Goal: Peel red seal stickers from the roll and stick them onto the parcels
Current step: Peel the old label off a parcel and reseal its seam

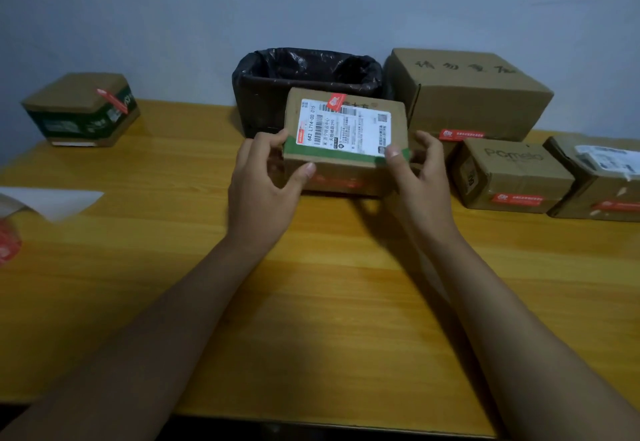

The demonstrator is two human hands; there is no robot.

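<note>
While gripped by both hands point(263, 177), parcel point(343, 142) before black-lined bin point(304, 73).

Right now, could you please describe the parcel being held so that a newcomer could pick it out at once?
Start at the black-lined bin against the wall at the back of the yellow wooden table. Directly in front of it, the left hand and right hand grip a small brown cardboard parcel by its ends. Unlike its neighbours, it carries a large white shipping label and green tape.
</note>
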